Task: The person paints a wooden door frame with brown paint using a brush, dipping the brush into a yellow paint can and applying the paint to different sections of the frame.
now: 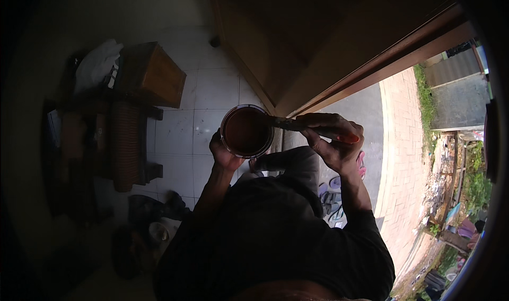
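Observation:
My left hand [226, 153] grips a round can [247, 156] from its lower left side, thumb and fingers around the wall. Reddish-brown paint [245, 134] shows inside the open can. In my right hand [336, 142] is a paintbrush [287, 123], lying nearly level, with a red handle end showing by the palm. Its dark head reaches left to the can's right rim. Whether the tip touches the rim or hangs over it is hard to tell in the dim light.
A brown wooden door or panel [297, 51] stands just ahead. White floor tiles [204, 91] lie to the left, with a wooden cabinet [154, 75] and dark furniture [124, 147]. On the right, several pairs of footwear [331, 197] sit near the doorway beside a sunlit paved path [400, 158].

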A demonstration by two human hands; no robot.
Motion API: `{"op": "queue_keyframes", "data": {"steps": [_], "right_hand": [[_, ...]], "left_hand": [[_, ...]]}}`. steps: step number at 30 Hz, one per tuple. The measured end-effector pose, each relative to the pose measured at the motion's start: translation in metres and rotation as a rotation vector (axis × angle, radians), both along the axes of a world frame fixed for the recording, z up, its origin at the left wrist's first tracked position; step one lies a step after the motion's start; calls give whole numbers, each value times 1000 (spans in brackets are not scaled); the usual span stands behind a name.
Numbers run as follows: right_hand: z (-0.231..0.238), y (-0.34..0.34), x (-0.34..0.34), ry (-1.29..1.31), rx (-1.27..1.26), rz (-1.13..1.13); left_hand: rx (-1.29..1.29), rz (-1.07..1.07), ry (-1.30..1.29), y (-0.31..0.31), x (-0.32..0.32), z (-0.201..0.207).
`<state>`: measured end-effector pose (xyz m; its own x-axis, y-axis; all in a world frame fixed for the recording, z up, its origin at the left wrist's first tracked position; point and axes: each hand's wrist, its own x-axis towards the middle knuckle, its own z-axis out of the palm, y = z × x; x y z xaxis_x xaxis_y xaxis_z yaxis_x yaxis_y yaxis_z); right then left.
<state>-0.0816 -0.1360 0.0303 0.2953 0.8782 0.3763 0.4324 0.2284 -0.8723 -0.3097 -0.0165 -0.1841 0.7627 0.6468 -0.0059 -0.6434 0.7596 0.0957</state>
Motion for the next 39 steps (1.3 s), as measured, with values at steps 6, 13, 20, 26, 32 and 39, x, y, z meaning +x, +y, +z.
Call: {"op": "queue_keyframes", "data": {"steps": [6,13,20,26,32,39], "right_hand": [[-21,29,-8,-135,-20,91],[-29,72,-2,-114,-18,91],[0,122,0,258,-142,47],[-8,159,1,363,-76,-48],[-3,154,-10,286,-94,-159],[5,136,-59,22,89,-285]], "left_hand": [[-36,7,-66,3,6,8],[-65,7,8,41,8,-1],[0,15,128,95,15,23],[-29,-71,-236,140,16,36],[-18,-170,-84,172,17,33],[29,-508,-10,201,17,23]]}}
